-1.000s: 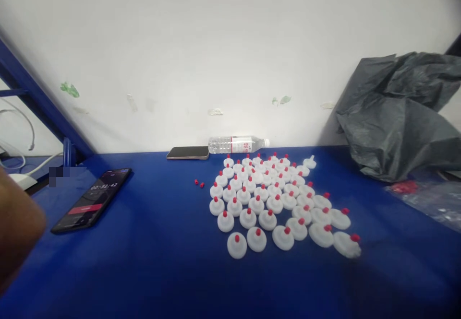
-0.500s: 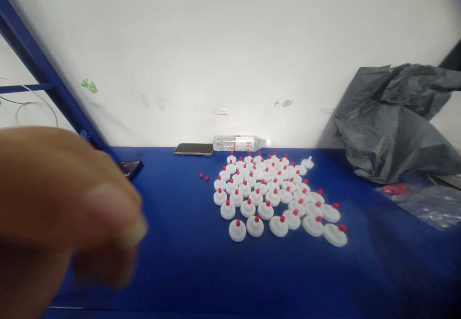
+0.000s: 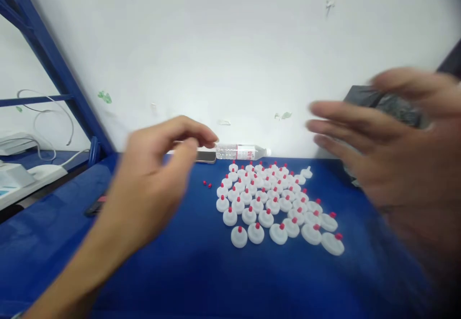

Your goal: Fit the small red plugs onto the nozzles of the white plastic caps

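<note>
We have a broad cluster of white discs (image 3: 265, 219) on the right of centre of the blue worktop (image 3: 201, 276), each lying flat with its short stem up; nearly all the stems wear red caps (image 3: 240, 230). At the cluster's far right edge, one uncapped disc (image 3: 307, 173) shows a bare white stem. Just left of the far part of the group, we see two loose red pieces (image 3: 207, 183) lying close together. Our left hand (image 3: 153, 184) is in the air left of the discs, its fingers loosely curled, the thumb and index tips apart with nothing visible between them. Our right hand (image 3: 403, 160), blurred, is raised on the right, its fingers stretched out and apart, with nothing seen in its grasp. Beyond the discs, a clear bottle (image 3: 248, 152) lies on its side along the white wall (image 3: 252, 45), next to a dark phone (image 3: 206, 157) partly covered by our left hand. A second phone (image 3: 94, 207) shows behind our left forearm, and a dark plastic bag (image 3: 362, 96) behind our right hand. Far left, a white power strip (image 3: 46, 171) lies beside a blue frame (image 3: 74, 84).
</note>
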`<state>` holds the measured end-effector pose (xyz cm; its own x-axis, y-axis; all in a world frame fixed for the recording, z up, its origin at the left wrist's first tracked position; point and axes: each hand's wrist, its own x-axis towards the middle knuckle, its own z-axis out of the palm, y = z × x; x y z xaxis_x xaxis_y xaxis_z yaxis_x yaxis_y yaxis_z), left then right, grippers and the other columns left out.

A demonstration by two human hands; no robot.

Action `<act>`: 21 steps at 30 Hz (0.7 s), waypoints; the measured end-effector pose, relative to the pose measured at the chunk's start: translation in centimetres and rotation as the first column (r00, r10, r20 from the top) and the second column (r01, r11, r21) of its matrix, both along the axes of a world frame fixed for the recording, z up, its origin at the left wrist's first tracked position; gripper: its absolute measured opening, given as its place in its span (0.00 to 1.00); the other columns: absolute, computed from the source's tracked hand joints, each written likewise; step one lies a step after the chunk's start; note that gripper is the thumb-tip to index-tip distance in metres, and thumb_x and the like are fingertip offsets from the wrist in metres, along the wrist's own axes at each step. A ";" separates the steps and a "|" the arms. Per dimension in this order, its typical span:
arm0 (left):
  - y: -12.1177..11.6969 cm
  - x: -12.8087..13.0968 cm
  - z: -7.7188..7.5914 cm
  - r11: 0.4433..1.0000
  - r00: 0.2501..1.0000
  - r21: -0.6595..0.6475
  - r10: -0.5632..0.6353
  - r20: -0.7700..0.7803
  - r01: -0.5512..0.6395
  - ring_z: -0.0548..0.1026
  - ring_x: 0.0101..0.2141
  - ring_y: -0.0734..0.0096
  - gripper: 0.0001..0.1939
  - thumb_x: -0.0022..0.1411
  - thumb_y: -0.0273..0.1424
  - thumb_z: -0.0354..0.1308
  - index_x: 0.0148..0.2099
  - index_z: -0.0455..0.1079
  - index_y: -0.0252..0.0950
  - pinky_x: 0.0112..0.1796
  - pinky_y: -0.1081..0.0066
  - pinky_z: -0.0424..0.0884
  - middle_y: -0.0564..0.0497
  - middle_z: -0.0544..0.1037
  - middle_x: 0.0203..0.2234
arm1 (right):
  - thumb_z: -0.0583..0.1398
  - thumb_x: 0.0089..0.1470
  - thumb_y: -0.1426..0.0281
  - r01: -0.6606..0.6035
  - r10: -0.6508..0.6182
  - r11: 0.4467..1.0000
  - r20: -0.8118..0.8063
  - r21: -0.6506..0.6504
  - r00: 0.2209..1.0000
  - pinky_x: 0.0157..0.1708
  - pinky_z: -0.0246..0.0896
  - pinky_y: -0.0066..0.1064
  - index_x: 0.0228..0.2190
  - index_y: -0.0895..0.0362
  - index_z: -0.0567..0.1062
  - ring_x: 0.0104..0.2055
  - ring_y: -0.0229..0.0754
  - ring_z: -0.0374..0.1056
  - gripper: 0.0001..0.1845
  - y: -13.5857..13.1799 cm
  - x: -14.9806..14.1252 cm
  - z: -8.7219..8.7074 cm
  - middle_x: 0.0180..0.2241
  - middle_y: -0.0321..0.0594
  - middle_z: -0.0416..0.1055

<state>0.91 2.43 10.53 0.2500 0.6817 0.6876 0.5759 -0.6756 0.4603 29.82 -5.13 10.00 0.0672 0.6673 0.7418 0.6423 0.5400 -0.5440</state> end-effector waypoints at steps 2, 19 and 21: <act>2.8 2.4 -0.4 1.000 0.998 0.029 -0.004 -0.070 0.006 0.81 0.39 0.65 0.14 0.64 0.28 0.52 0.40 0.81 0.37 0.45 0.67 0.76 0.51 0.86 0.37 | 0.46 0.74 0.58 -0.142 0.158 0.986 -0.225 0.084 0.961 0.58 0.70 0.53 0.51 0.46 0.75 0.55 0.49 0.77 0.20 2.8 -1.9 0.5 0.48 0.36 0.82; 11.9 3.6 -9.5 0.897 0.909 -0.416 -0.292 -0.297 0.152 0.80 0.30 0.63 0.12 0.62 0.36 0.61 0.35 0.84 0.38 0.32 0.68 0.66 0.50 0.85 0.27 | 0.51 0.73 0.67 0.150 -0.180 0.983 0.622 0.101 0.762 0.65 0.55 0.56 0.37 0.55 0.76 0.40 0.47 0.76 0.16 9.7 -1.2 -7.4 0.36 0.42 0.83; 11.9 3.5 -9.2 0.918 0.927 -0.374 -0.249 -0.280 0.133 0.80 0.32 0.62 0.12 0.63 0.34 0.59 0.35 0.84 0.37 0.33 0.68 0.67 0.49 0.85 0.29 | 0.51 0.73 0.67 0.152 -0.180 0.984 0.612 0.097 0.770 0.64 0.56 0.56 0.37 0.55 0.76 0.40 0.47 0.77 0.16 9.4 -1.2 -7.0 0.35 0.41 0.82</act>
